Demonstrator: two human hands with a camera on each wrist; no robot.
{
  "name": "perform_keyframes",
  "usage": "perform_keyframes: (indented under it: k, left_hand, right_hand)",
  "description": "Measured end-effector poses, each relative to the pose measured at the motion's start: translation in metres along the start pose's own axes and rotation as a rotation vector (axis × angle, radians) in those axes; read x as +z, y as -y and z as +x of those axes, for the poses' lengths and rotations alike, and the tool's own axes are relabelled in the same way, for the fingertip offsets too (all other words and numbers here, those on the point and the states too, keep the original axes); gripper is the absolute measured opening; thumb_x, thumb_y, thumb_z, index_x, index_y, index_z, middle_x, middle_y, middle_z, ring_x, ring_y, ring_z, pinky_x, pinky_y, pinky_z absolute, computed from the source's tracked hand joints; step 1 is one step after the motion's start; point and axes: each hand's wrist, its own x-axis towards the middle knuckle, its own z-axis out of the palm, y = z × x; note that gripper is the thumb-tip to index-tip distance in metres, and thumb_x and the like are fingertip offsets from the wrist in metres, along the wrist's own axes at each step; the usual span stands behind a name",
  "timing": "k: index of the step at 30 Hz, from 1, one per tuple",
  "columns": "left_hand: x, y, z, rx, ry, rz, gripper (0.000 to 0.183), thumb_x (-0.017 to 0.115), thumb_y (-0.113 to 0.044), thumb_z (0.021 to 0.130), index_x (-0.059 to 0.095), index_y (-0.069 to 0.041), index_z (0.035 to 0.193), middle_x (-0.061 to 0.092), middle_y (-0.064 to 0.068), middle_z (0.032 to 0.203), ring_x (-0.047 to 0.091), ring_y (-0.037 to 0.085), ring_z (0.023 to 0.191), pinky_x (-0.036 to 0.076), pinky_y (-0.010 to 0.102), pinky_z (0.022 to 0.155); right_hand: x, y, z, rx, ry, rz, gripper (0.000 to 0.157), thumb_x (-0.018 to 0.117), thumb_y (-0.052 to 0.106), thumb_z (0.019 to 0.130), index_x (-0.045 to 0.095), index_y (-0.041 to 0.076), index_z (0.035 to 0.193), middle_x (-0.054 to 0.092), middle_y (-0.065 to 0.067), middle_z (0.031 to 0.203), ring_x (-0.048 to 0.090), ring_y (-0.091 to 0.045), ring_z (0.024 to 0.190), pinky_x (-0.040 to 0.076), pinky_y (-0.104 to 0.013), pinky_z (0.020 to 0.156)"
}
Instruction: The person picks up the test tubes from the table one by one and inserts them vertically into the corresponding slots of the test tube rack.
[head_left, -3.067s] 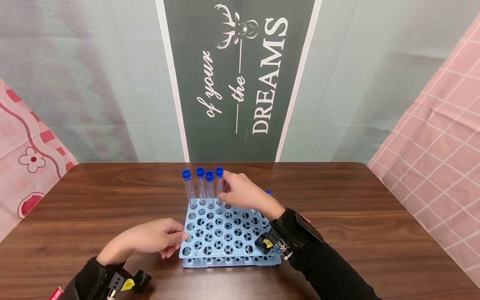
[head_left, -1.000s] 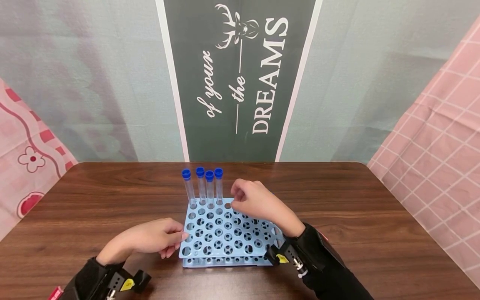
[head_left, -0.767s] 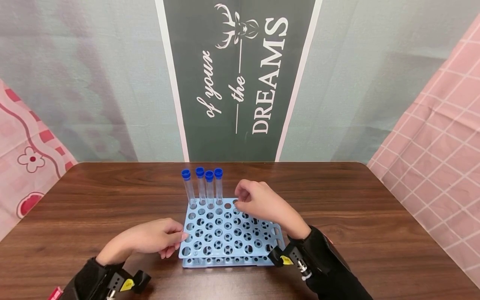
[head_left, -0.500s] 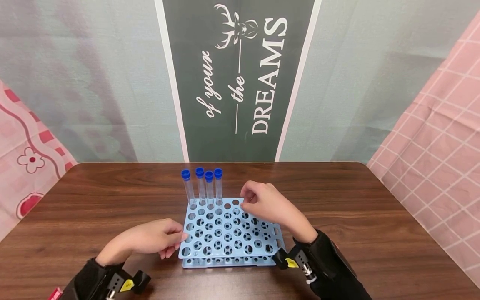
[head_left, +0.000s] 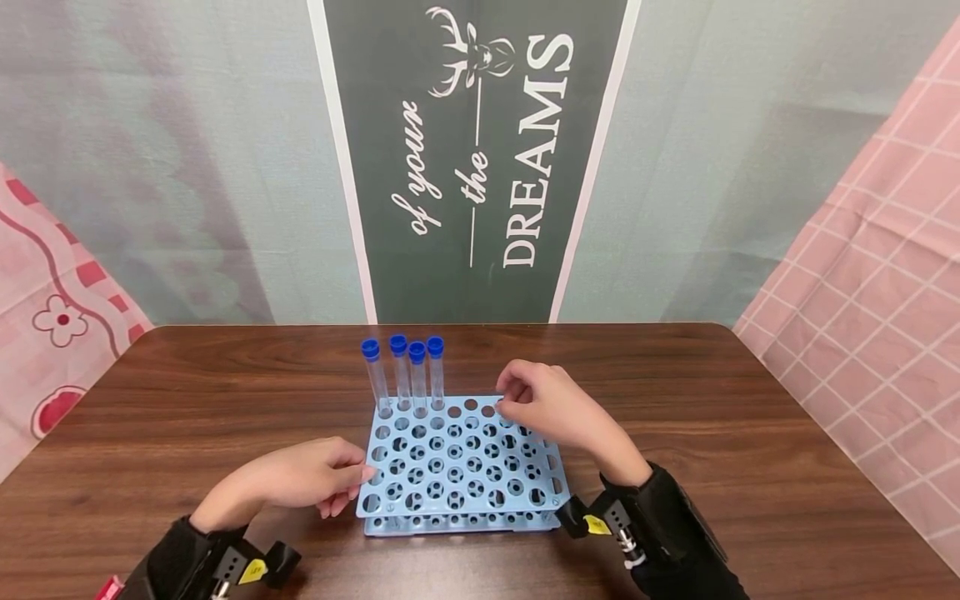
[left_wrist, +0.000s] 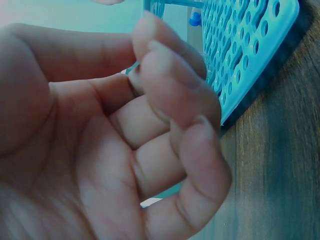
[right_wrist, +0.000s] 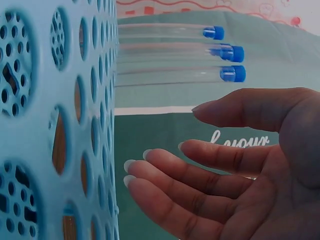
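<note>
A light blue test tube rack (head_left: pixel 446 510) with rows of round holes stands on the table. Several clear test tubes (head_left: pixel 417 379) with blue caps stand upright in its back row at the left. My left hand (head_left: pixel 315 473) holds the rack's left edge between thumb and fingers; the left wrist view shows the other fingers (left_wrist: pixel 205 165) curled. Over the back row's right part, my right hand (head_left: pixel 551 404) hovers with nothing in it. In the right wrist view its fingers (right_wrist: pixel 195 182) are loosely bent, thumb apart, beside the rack's top face.
The brown wooden table (head_left: pixel 225 375) extends around the rack. Behind it hangs a grey-green cloth (head_left: pixel 675 167) with a dark lettered panel (head_left: pixel 450 292). Pink cloths hang at both sides. In the left wrist view a blue cap (left_wrist: pixel 195 19) shows behind the rack.
My right hand has let go of the rightmost tube of the left group and moved right along the back row. A blue cap seen earlier farther right is now hidden. My left hand stays put.
</note>
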Motion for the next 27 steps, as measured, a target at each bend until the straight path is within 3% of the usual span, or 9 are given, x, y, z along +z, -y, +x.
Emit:
perform_keyframes:
  k: [13,27]
  left_hand:
    - [0.000,0.000,0.000,-0.005,-0.001,-0.005,0.031,0.046,-0.019,0.094,0.051,-0.005,0.067,0.048,-0.003,0.054,0.048,0.010,0.047,0.046,0.026,0.045]
    - [-0.001,-0.001,0.000,-0.004,0.003,-0.004,0.031,0.046,-0.018,0.094,0.050,-0.005,0.066,0.048,-0.003,0.054,0.048,0.010,0.047,0.046,0.025,0.045]
  right_hand:
    - [-0.012,-0.016,-0.003,0.060,-0.017,-0.049,0.008,0.059,0.011,0.080,0.057,0.006,0.086,0.057,-0.003,0.073,0.050,-0.014,0.066,0.046,-0.032,0.059]
    - [-0.023,-0.035,-0.004,0.149,0.030,0.021,0.006,0.056,0.006,0.082,0.056,0.002,0.086,0.056,-0.007,0.071,0.053,-0.016,0.057,0.050,-0.030,0.053]
